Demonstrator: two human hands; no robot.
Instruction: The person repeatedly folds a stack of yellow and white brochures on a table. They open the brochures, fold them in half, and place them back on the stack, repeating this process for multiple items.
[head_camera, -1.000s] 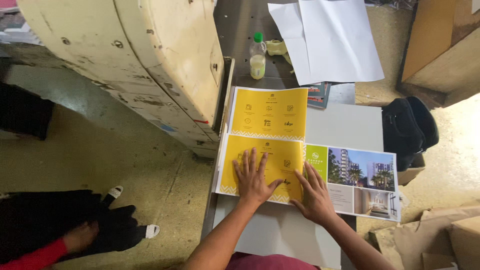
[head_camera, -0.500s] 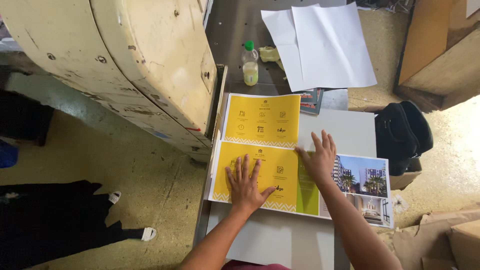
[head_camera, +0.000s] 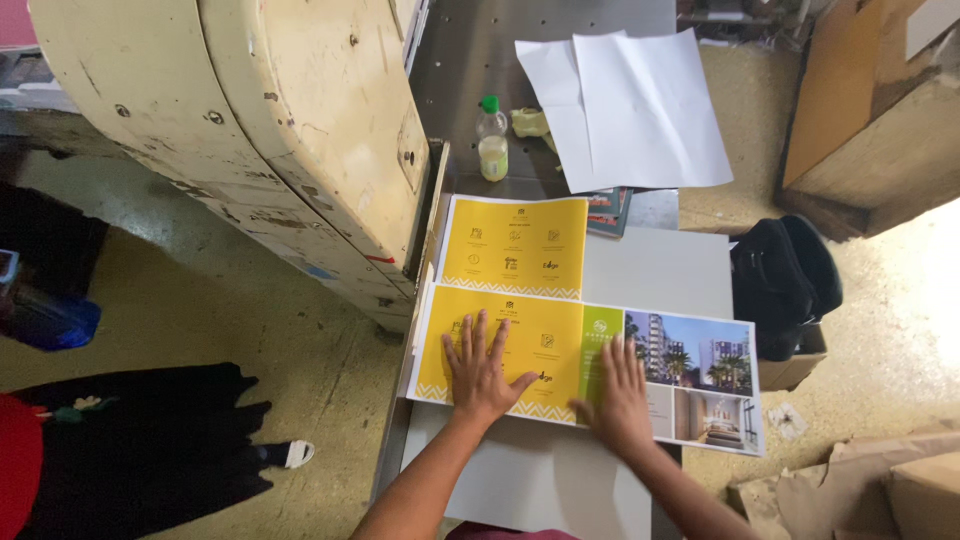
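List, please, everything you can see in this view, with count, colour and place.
printed sheet stack: one, yellow, green and photo panels, near table edge
folded yellow sheets: one stack, behind it
grey table: one, centre
cream machine: one, left
small bottle: one, green cap, on machine bed
white paper sheets: two, overlapping, on machine bed
black bag: one, right of table
cardboard boxes: brown, right
another person's dark clothing: lower left floor
left hand: flat on yellow panel
right hand: flat on green panel
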